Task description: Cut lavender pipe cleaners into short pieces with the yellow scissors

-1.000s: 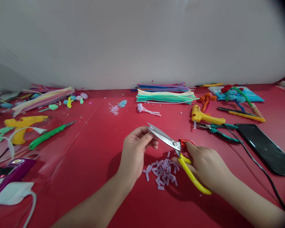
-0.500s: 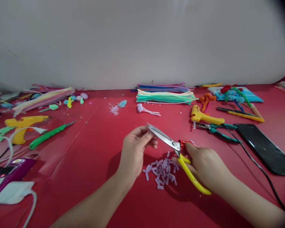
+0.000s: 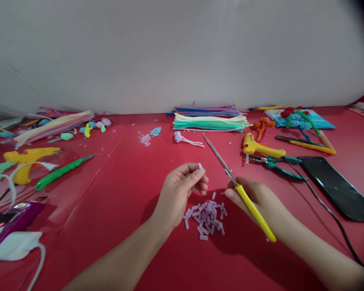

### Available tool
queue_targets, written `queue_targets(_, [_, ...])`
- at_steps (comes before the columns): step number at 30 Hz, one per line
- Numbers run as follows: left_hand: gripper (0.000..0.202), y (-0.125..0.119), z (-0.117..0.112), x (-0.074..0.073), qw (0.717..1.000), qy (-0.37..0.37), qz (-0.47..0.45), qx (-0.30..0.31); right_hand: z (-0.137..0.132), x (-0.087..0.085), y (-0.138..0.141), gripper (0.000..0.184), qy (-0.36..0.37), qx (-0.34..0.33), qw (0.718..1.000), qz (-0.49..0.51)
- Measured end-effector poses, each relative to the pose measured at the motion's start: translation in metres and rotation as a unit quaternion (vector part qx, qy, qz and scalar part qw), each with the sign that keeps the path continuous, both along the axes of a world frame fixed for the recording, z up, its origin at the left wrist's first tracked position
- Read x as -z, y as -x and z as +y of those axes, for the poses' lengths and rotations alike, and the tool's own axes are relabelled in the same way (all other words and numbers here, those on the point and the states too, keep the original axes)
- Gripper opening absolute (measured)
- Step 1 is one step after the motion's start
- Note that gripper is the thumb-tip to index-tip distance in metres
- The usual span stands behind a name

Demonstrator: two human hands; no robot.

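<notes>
Between thumb and forefinger my left hand (image 3: 180, 192) pinches a small pale lilac piece (image 3: 200, 166), its tip sticking out above the thumb. My right hand (image 3: 259, 204) is closed round scissors (image 3: 245, 202) with yellow and red handles. Their blades point up and away to the left, seen edge-on, apart from the piece. Below and between both hands lies a loose pile of short lilac pieces (image 3: 206, 216) on the red table (image 3: 115, 226). Beyond my hands rests a bunch of lilac loops with two stems (image 3: 185, 139).
Pipe cleaner bundles (image 3: 210, 123) lie along the wall. To the right are a yellow glue gun (image 3: 261, 149), pliers (image 3: 282, 167), a phone (image 3: 336, 188) and a black cable (image 3: 330, 214). At left lie a green craft knife (image 3: 62, 173), another glue gun (image 3: 27, 159) and white cables.
The scissors have moved right, away from my left fingertips, and turned edge-on. My left hand has shifted slightly right, and the lilac piece in it now shows.
</notes>
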State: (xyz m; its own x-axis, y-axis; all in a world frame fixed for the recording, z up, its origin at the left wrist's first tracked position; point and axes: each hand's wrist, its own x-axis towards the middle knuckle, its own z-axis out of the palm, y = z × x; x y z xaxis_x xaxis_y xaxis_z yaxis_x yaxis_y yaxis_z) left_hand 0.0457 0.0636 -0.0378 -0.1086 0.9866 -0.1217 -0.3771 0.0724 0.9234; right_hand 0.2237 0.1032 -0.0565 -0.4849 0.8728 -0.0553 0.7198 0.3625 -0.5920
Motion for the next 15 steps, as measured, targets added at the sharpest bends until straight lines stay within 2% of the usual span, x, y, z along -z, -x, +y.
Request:
queue_targets(4, [0.011, -0.009, -0.002, 0.002, 0.995, 0.042, -0.008, 0.086, -0.004, -0.006, 0.006, 0.024, 0.115, 0.026, 0.980, 0.158])
queue_targets(7, [0.013, -0.014, -0.003, 0.003, 0.987, 0.077, 0.006, 0.143, -0.007, -0.007, 0.008, 0.019, 0.152, 0.044, 0.957, 0.243])
queue_targets(10, [0.015, -0.016, -0.003, 0.002, 0.979, 0.097, 0.032, 0.175, -0.009, -0.007, 0.009, 0.018, 0.166, 0.046, 0.944, 0.280])
queue_targets(15, [0.014, -0.016, -0.004, -0.003, 0.974, 0.111, 0.054, 0.192, -0.010, -0.011, 0.008, 0.015, 0.176, 0.047, 0.942, 0.282])
